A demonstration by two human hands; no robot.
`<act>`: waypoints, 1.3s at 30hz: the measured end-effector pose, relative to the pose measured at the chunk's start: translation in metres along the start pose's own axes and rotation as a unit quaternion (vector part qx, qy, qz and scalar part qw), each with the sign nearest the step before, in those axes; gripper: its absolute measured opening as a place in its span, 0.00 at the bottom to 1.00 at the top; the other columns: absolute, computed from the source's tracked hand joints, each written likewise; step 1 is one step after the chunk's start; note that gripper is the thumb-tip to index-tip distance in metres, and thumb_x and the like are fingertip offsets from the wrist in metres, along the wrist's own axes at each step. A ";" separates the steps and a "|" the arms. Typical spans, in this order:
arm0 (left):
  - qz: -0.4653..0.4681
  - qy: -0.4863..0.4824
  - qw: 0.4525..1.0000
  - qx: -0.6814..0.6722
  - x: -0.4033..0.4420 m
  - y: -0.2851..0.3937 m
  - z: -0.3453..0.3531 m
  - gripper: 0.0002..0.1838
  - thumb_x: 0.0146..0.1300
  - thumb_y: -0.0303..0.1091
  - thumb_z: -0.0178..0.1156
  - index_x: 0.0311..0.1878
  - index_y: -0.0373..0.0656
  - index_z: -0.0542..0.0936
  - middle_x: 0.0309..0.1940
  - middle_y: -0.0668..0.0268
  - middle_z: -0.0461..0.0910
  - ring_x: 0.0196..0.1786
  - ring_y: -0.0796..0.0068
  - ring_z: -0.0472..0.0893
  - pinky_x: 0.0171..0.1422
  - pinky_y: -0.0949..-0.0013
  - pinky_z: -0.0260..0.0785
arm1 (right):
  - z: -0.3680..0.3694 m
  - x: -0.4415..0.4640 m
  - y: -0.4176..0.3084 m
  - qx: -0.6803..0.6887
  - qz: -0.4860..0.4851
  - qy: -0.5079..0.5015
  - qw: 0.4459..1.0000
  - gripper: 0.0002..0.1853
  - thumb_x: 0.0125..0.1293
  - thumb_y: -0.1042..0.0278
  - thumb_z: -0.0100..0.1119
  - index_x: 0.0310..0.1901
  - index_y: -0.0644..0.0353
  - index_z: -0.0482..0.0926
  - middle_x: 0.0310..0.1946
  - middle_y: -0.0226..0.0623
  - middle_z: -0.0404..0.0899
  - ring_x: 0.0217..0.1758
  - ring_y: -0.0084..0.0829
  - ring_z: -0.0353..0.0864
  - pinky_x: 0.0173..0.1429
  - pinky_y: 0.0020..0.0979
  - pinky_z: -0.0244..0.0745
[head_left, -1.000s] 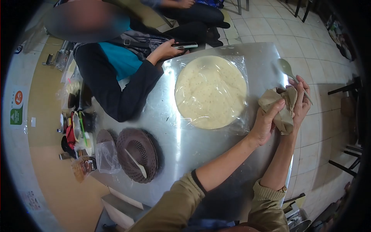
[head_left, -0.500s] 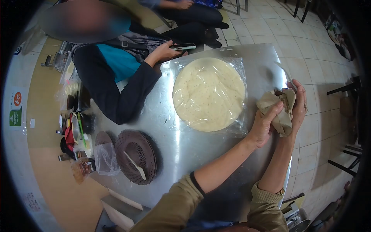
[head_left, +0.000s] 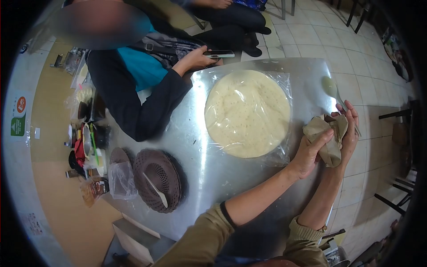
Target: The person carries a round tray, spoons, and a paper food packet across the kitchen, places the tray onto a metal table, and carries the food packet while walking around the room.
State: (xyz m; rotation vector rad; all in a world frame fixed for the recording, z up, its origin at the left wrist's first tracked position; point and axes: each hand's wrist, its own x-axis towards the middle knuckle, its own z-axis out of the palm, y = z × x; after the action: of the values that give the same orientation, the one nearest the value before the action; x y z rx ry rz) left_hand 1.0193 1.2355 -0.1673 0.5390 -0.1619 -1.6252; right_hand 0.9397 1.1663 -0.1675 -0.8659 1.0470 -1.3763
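My left hand (head_left: 308, 155) grips a folded brown paper packet (head_left: 321, 141), its thumb lying across the front. Behind the packet, my right hand (head_left: 349, 133) supports the paper and also holds a pale green spoon (head_left: 330, 86) between its fingers, bowl pointing up and away. The top of the packet is partly open; its contents are too hidden to make out. To the left of my hands, a large round pale flat sheet (head_left: 247, 114) in clear plastic lies on the metal table (head_left: 213, 178).
A seated person (head_left: 147, 98) at the table's far left holds a phone (head_left: 219, 54). Brown woven plates (head_left: 155, 191) with a light spoon (head_left: 156, 192) stand at the left, beside a plastic bag (head_left: 122, 180). Chairs (head_left: 391, 204) are at the right.
The spoon in my right hand swung down out of clear view and is raised again. The whole view has shifted slightly; both hands still hold the packet.
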 end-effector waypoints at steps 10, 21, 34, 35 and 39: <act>0.002 -0.017 1.000 0.012 0.005 -0.005 -0.004 0.21 0.62 0.38 0.57 0.55 0.44 0.66 0.47 0.73 0.70 0.48 0.85 0.70 0.52 0.73 0.66 | 0.002 0.002 -0.006 -0.009 0.007 0.023 1.000 0.17 0.66 0.59 0.49 0.49 0.65 0.72 0.41 0.42 0.76 0.39 0.24 0.75 0.43 0.25 0.72; 0.010 -0.006 1.000 0.015 0.003 -0.005 -0.001 0.17 0.62 0.38 0.58 0.51 0.43 0.69 0.43 0.73 0.72 0.45 0.87 0.71 0.48 0.77 0.66 | -0.003 0.007 -0.002 0.021 0.006 -0.011 1.000 0.17 0.66 0.62 0.50 0.51 0.65 0.72 0.44 0.41 0.76 0.40 0.25 0.75 0.44 0.25 0.72; 0.056 0.017 0.996 0.071 0.003 -0.016 -0.006 0.20 0.59 0.35 0.60 0.53 0.43 0.68 0.45 0.71 0.72 0.47 0.84 0.72 0.50 0.75 0.67 | -0.012 0.010 0.003 0.039 0.023 -0.023 0.999 0.17 0.64 0.63 0.54 0.51 0.63 0.74 0.43 0.40 0.78 0.36 0.22 0.76 0.40 0.23 0.73; 0.074 0.033 0.994 0.076 0.003 -0.017 -0.004 0.21 0.58 0.37 0.61 0.53 0.40 0.68 0.44 0.70 0.72 0.45 0.84 0.72 0.47 0.75 0.68 | -0.012 0.009 0.003 0.041 0.025 -0.020 0.999 0.17 0.64 0.63 0.54 0.51 0.63 0.74 0.42 0.40 0.78 0.36 0.22 0.76 0.39 0.23 0.73; 0.075 0.037 0.994 0.068 -0.001 -0.018 -0.005 0.21 0.59 0.35 0.60 0.54 0.43 0.67 0.45 0.70 0.71 0.48 0.80 0.74 0.51 0.71 0.69 | -0.013 0.007 0.012 0.050 -0.014 -0.032 0.998 0.15 0.65 0.63 0.54 0.48 0.63 0.75 0.40 0.37 0.79 0.36 0.19 0.76 0.39 0.20 0.72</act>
State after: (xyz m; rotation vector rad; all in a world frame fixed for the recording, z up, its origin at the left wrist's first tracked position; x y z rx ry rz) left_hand 1.0052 1.2397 -0.1790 0.6742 -0.2547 -1.4521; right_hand 0.9315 1.1607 -0.1836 -0.8491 0.9126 -1.4033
